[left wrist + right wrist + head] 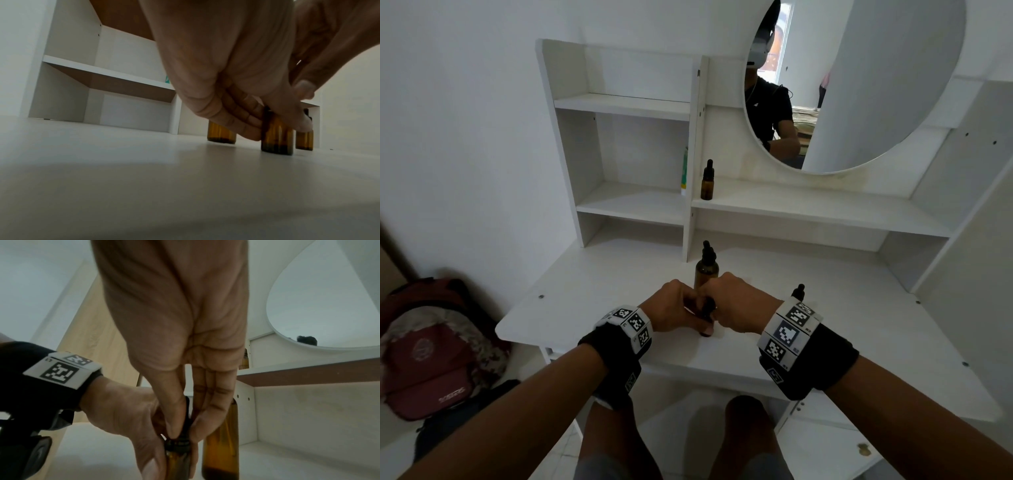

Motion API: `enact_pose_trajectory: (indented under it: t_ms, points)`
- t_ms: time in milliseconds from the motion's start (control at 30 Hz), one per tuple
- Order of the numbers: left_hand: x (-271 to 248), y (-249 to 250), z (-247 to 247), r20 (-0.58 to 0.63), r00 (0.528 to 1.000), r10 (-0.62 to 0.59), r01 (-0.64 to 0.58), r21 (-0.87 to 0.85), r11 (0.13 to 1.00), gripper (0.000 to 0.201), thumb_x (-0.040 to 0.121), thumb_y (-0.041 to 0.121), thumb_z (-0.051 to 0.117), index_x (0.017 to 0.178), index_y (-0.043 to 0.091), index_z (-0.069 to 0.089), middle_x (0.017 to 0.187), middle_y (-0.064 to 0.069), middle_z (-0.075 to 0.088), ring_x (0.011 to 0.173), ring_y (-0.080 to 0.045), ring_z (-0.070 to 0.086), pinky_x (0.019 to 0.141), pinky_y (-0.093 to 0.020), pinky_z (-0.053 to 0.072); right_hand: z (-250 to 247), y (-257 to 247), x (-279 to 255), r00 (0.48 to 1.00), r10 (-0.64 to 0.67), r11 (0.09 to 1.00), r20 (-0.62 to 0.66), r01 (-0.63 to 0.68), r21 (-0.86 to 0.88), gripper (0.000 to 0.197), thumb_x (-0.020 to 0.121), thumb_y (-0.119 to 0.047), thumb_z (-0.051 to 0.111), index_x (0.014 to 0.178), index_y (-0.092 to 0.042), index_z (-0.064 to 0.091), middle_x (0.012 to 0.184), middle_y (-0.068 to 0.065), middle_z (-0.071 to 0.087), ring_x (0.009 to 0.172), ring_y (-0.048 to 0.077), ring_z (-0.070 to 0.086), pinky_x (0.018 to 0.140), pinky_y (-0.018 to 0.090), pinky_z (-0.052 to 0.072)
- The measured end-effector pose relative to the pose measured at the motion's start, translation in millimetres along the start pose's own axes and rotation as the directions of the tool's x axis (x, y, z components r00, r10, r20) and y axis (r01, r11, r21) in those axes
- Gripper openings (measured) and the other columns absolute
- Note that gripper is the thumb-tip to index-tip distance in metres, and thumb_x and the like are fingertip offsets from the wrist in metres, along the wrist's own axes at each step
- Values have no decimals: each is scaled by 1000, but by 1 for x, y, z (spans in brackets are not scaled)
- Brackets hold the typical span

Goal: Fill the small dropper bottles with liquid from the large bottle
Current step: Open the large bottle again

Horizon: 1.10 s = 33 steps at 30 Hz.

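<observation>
A small amber dropper bottle (706, 329) stands on the white desk (592, 294) near its front edge. My left hand (690, 313) grips the glass body (276, 138), thumb on one side and fingers on the other. My right hand (719, 306) pinches the black dropper cap (180, 441) from above with thumb and fingers (197, 426). The large amber bottle (707, 270) stands just behind, capped, with a little dark liquid at its bottom (221, 472). A second small dropper bottle (798, 292) stands behind my right wrist, also in the left wrist view (304, 140).
A third small amber dropper bottle (707, 181) stands on the shelf (808, 209) under the round mirror (876, 85). A green tube (684, 171) leans in the left shelf compartment. A red backpack (431, 346) lies on the floor to the left.
</observation>
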<state>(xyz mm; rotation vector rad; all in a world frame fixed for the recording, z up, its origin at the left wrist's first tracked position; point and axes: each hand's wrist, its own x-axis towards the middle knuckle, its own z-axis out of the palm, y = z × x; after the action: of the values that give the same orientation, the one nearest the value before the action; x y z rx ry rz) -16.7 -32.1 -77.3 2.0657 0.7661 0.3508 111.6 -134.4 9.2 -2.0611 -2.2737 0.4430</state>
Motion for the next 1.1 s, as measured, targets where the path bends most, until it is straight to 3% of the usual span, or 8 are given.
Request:
enact_pose_trajectory:
  t_ms: [167,233,333,500,633,800,967,1100]
  points:
    - [2,-1,0,2,1000,2,-2,3,1000,24,67,16,90,87,9,79,85,2,78,79,-8,72,87,-31,58,3,-7,2,995,83,992,-60,-88,-91,22,95,-25,56,94,-3,59,86,9,54,75,22,56,66,31,46]
    - [1,0,1,-2,1000,-4,4,-5,1000,22,67,14,90,85,10,79,87,0,78,82,-10,73,86,-27,58,3,-7,5,998,60,993,-34,-63,-96,19,95,-17,55,97,1,63,94,13,62,81,26,63,71,34,52]
    - [2,-2,1,-2,1000,-3,3,1,1000,19,67,17,90,82,16,79,89,-1,78,85,-15,74,88,-32,58,-1,-8,4,1000,16,994,21,-14,-111,18,92,-3,54,106,0,65,104,15,65,89,27,65,80,35,55]
    - [5,-5,0,-4,1000,6,-6,19,1000,28,65,18,91,89,9,79,89,-3,78,85,-15,73,89,-34,58,2,-10,6,995,89,985,-40,-93,-145,24,95,-23,56,101,-1,61,94,14,57,77,21,53,68,32,46]
    - [6,-2,1,-5,1000,0,0,43,999,25,66,19,90,87,11,79,88,-1,78,84,-14,73,87,-31,58,-2,-8,7,998,55,991,30,-51,-127,17,92,-6,57,107,-1,63,99,14,60,85,25,62,76,32,51]
    - [4,-3,0,9,1000,16,-16,18,1000,18,66,17,90,80,18,79,84,1,77,84,-17,73,86,-33,59,1,-10,7,996,93,987,-16,-94,-131,20,94,-23,57,98,-4,62,91,12,58,74,20,53,68,31,47]
    - [7,-8,1,-5,1000,-12,12,19,1000,30,65,21,91,90,10,79,90,-2,78,87,-16,74,91,-39,58,-3,-12,11,998,50,984,31,-44,-172,17,92,-7,56,108,0,58,104,17,55,78,21,48,69,29,42]
    - [7,-9,2,-3,1000,-26,26,7,1000,31,64,22,92,89,10,80,90,-2,78,88,-17,74,92,-42,57,-9,-13,8,999,17,982,42,-8,-191,18,90,-7,58,107,-1,61,108,14,59,81,22,57,71,29,50]
